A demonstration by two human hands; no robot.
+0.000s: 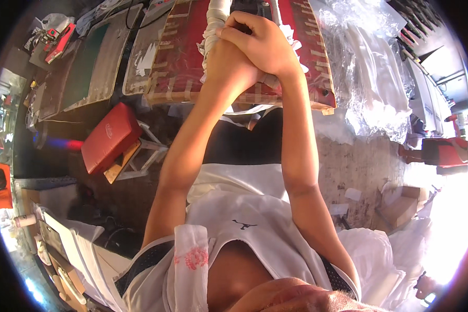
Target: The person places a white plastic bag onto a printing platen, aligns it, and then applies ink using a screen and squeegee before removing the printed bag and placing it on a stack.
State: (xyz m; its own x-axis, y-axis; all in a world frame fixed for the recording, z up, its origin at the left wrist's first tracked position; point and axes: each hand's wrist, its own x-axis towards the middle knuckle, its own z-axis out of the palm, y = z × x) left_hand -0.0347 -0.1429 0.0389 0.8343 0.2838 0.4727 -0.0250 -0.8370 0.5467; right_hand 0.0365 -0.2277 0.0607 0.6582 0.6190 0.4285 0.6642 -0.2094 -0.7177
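White cloth point(209, 44)'s bunched on the red-topped table point(179, 57), unsmoothed yet; right hand point(269, 46)'s fingers are curled, left hand point(226, 61)'s can't be made out.

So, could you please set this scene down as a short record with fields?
Hands: right hand overlaps left hand; whether either grips anything is unclear
Beneath hands: bunched white fabric on a red work surface with tape-edged sides
To the left: red padded cushion
To the right: clear plastic sheeting with white material; open cardboard box on the floor
Worn: white shirt
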